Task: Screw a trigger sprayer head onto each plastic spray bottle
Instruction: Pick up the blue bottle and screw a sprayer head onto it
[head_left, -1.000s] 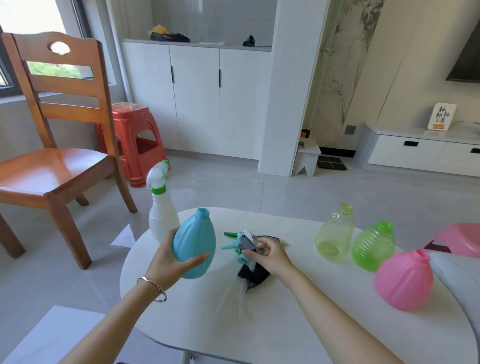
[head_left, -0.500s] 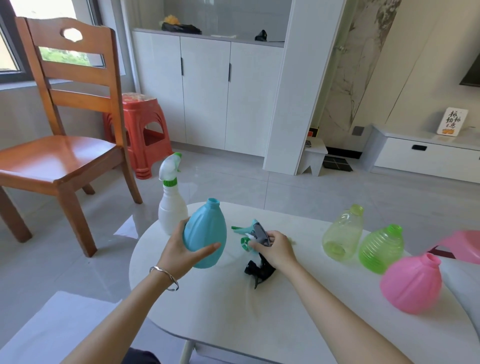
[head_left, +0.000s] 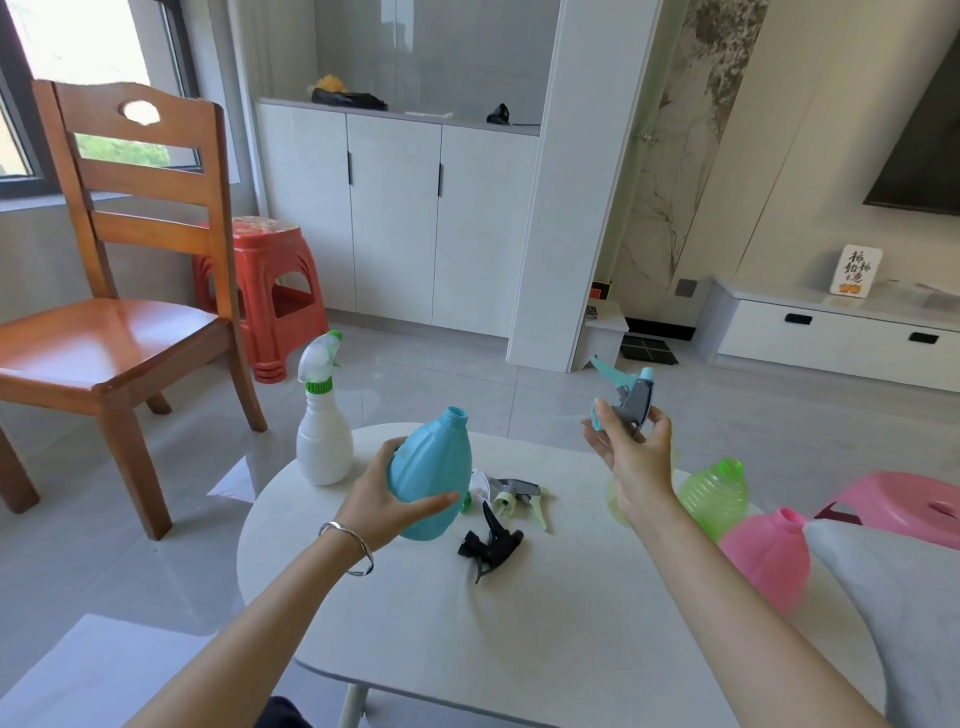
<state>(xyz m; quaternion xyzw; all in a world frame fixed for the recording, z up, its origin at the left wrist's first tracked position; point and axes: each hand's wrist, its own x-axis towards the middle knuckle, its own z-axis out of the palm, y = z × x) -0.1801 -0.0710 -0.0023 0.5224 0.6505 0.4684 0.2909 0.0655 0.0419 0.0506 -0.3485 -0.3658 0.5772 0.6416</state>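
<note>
Grips blue bottle (head_left: 431, 478) with left hand (head_left: 379, 506), raises teal sprayer head (head_left: 631, 397) off table (head_left: 519, 649) in right hand (head_left: 631, 457), ready to thread.

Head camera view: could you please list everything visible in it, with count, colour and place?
Blue bottle: one, light blue, uncapped, held over the table's left.
White bottle: one, white, green-collared sprayer fitted, table's far left.
Green bottle: one, ribbed green, table's right.
Yellowish bottle: one, clear, mostly behind the right forearm.
Pink bottle: one, pink, table's right edge.
Blue-grey sprayer head: one, held in the air.
Black sprayer head: one, lying mid-table.
Grey sprayer head: one, beyond the black one.
Table: one, white.
Chair: one, brown wood, left.
Red stool: one, behind the chair.
Left hand: grips blue bottle.
Right hand: holds blue-grey sprayer head.
</note>
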